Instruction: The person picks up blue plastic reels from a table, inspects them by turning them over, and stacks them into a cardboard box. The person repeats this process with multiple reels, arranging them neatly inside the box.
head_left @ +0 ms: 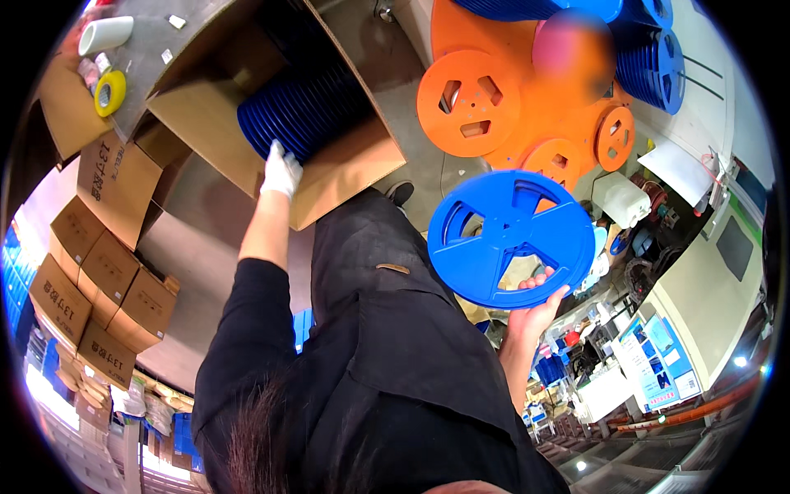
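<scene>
My right hand (539, 303) grips a bright blue plastic reel (476, 267) by its near rim, its fingers reaching through one of the cut-outs. The reel's flat face is turned up toward me. On the left, my left hand (281, 171), in a white glove, rests at the near edge of a row of dark blue reels (300, 111). Its fingers are stretched out against their rims. These reels stand on edge, packed side by side, inside an open cardboard box (350, 169).
Orange reels (469, 103) stand ahead on the right, with more blue reels (650, 70) beyond them. Closed cardboard boxes (107, 263) are stacked at the left. A yellow tape roll (109, 93) lies on a grey surface at the far left. A pale machine cabinet (716, 272) stands at the right.
</scene>
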